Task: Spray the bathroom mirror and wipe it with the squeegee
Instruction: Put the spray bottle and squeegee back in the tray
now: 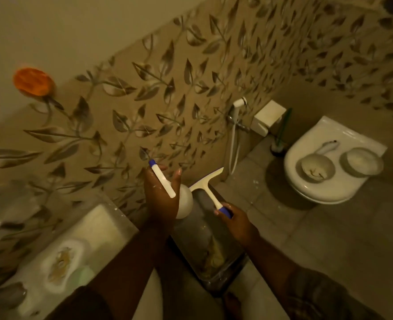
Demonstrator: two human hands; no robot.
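Note:
My left hand (pixel 161 199) is closed around a white spray bottle (pixel 186 202), whose long white lever with a blue tip (pixel 162 179) lies across my palm. To its right, my right hand (pixel 236 219) grips the blue end of a white squeegee (pixel 208 183), its blade pointing up and away towards the leaf-patterned tiled wall. Both hands hover close together in front of that wall. At the lower left a blurred shiny surface (pixel 8 218) reflects the leaf tiles; it may be the mirror, but I cannot tell.
A white basin (pixel 94 229) sits at the lower left. A grey bin (pixel 216 255) stands on the floor below my hands. On the right is a toilet (pixel 320 192) with two bowls on its lid, and beside it a hand sprayer (pixel 239 103), white box (pixel 269 116) and green brush (pixel 283 130). An orange holder (pixel 33 82) hangs on the wall.

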